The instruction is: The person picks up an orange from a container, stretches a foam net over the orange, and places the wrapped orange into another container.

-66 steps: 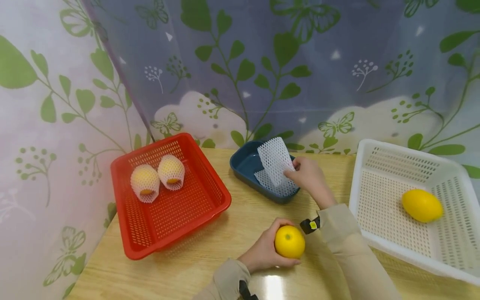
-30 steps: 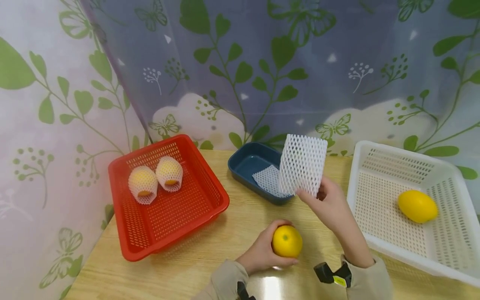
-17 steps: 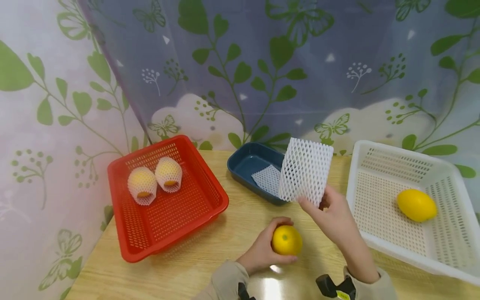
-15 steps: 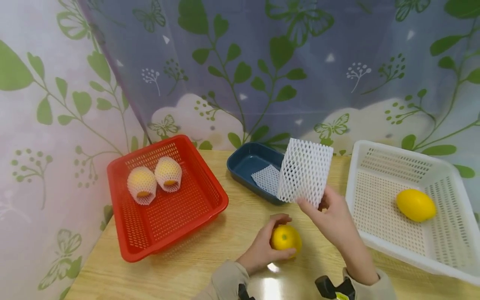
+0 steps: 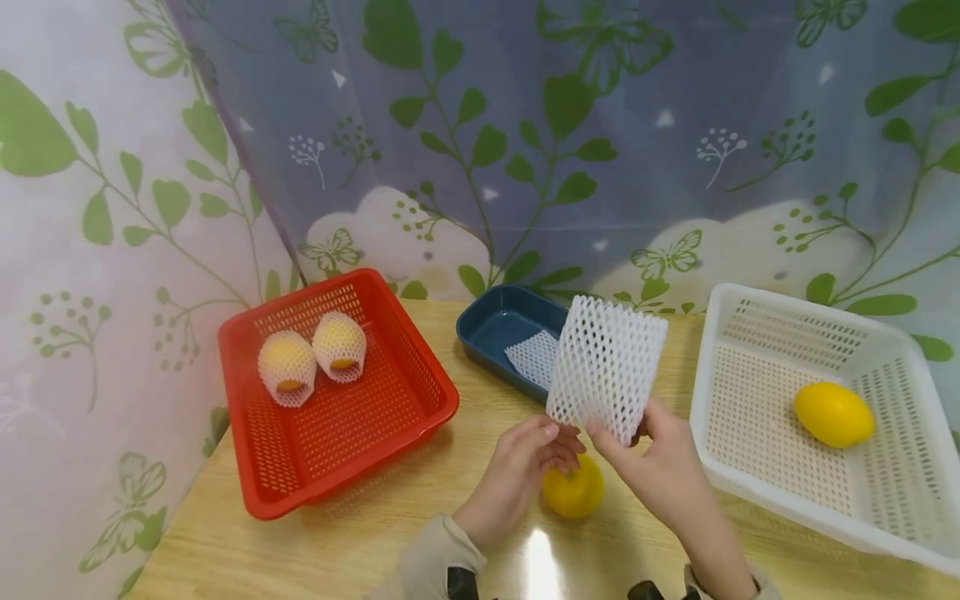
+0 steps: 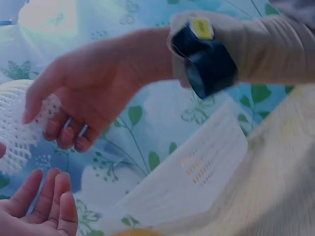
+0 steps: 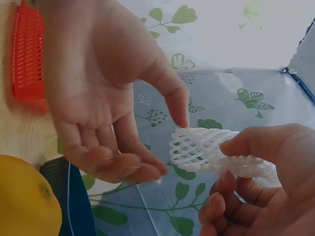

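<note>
My right hand (image 5: pixel 663 462) pinches the lower edge of a white foam fruit net (image 5: pixel 609 362), held up above the table. My left hand (image 5: pixel 517 475) is off the round yellow fruit (image 5: pixel 573 490), which sits on the table just below it. In the right wrist view the left hand (image 7: pixel 103 88) has its fingers spread loosely beside the mouth of the net (image 7: pixel 202 147), with a small gap to it. The right thumb and fingers (image 7: pixel 256 140) squeeze the net's other end. Another foam net (image 5: pixel 534 357) lies in a dark blue dish (image 5: pixel 487 329), partly hidden behind the raised one.
At left stands a red basket (image 5: pixel 341 483) with two yellow fruits (image 5: pixel 287 362) in foam nets. A white basket (image 5: pixel 750 433) at right contains one bare yellow fruit (image 5: pixel 834 414). A patterned curtain (image 5: pixel 480 150) hangs behind the wooden table (image 5: pixel 420 533).
My right hand lifted the net out of the dish, then brought it down and nearer to my left hand. The left hand let go of the yellow fruit and rose toward the net.
</note>
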Demonstrator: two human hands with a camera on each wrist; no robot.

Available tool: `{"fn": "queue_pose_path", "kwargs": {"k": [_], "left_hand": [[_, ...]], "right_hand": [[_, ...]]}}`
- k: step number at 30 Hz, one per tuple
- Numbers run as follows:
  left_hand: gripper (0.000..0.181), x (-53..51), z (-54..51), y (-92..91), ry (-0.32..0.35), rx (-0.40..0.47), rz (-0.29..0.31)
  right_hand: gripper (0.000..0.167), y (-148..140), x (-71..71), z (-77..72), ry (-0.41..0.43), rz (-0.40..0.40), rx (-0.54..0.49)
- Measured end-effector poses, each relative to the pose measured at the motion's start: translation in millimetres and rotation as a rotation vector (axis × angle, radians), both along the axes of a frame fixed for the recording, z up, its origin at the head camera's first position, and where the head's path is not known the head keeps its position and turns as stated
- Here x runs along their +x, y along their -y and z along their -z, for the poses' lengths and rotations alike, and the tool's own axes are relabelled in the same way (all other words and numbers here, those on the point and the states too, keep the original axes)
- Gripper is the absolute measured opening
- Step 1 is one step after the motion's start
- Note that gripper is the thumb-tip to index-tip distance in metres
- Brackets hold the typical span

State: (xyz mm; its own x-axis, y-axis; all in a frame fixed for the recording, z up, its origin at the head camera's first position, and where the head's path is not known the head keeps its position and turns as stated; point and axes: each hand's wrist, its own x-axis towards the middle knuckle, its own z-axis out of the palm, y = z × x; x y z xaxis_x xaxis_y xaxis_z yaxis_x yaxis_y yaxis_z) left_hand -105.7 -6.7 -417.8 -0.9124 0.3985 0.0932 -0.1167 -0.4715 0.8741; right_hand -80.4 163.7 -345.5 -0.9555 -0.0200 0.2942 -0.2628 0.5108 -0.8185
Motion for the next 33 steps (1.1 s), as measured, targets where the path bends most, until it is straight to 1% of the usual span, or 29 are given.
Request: {"fn": "queue_pose_path", "kwargs": {"k": [1, 2, 5, 8, 12, 15, 20, 22, 24, 27, 30, 33], "left_hand": [[0.031, -0.1, -2.0, 0.8, 0.039, 0.047, 0.033], [0.028, -0.4, -4.0, 1.7, 0.069, 0.074, 0.057], [0.024, -2.6, -7.6, 4.1, 0.134, 0.124, 0.109], [0.024, -4.4, -10.8, 5.3, 0.205, 0.153, 0.143], [0.027, -4.2, -14.2, 6.4, 0.288, 0.188, 0.171], [0.028, -3.8, -15.4, 6.8, 0.322, 0.215, 0.159], [0.024, -5.1, -17.7, 8.1, 0.361, 0.265, 0.063], [0.024, -6.2, -18.5, 9.1, 0.375, 0.291, 0.038], [0.024, -6.9, -19.4, 10.0, 0.388, 0.316, 0.036], [0.028, -6.9, -20.0, 10.8, 0.410, 0.342, 0.063], [0.032, -5.9, -20.7, 11.2, 0.417, 0.356, 0.099], [0.025, -5.2, -21.3, 11.7, 0.418, 0.356, 0.100]], "right_hand": [[0.030, 0.7, 0.5, 0.5, -0.012, -0.002, 0.008], [0.031, 1.4, 0.7, 0.8, -0.031, -0.006, 0.014], [0.032, 2.8, -0.2, 3.2, -0.103, -0.024, 0.026], [0.034, 4.1, -2.9, 5.7, -0.173, -0.039, 0.037], [0.036, 5.0, -6.7, 11.2, -0.252, -0.049, 0.056], [0.037, 5.0, -7.9, 15.8, -0.302, -0.063, 0.059], [0.040, 4.6, -8.9, 21.5, -0.366, -0.093, 0.049], [0.041, 4.5, -8.9, 23.1, -0.374, -0.096, 0.051], [0.040, 4.5, -8.2, 24.7, -0.373, -0.100, 0.053], [0.041, 4.6, -6.2, 27.4, -0.347, -0.120, 0.042], [0.042, 4.7, -3.5, 29.9, -0.312, -0.136, 0.031], [0.041, 4.6, -0.8, 31.9, -0.282, -0.135, 0.035]]}}
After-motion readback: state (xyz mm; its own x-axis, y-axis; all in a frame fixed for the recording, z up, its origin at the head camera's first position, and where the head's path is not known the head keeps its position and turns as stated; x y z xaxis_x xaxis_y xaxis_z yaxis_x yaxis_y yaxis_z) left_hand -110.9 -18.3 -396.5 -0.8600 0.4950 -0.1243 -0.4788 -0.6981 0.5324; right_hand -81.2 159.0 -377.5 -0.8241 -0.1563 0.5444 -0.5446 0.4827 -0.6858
